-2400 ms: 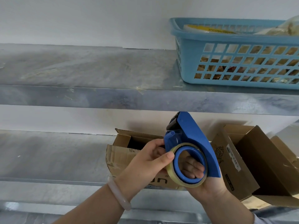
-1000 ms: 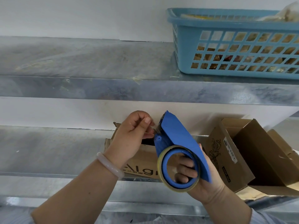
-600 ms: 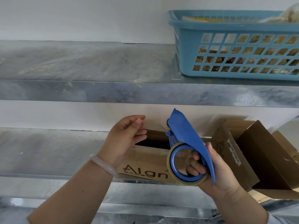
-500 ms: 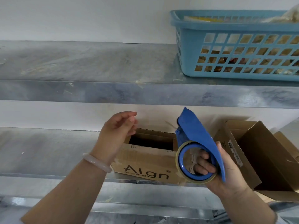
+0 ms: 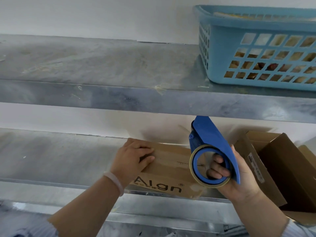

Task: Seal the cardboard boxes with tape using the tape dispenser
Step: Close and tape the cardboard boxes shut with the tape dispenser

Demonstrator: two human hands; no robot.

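Cardboard box (image 5: 171,161), brown, likely light, springy-flapped, pressed under flat fingers of left hand (image 5: 131,159); right hand (image 5: 242,178) grips blue plastic tape dispenser (image 5: 212,137).

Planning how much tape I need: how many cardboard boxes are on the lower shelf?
2: the printed box under the left hand; the open box right of the tape dispenser. A flap at the far right may belong to a third.
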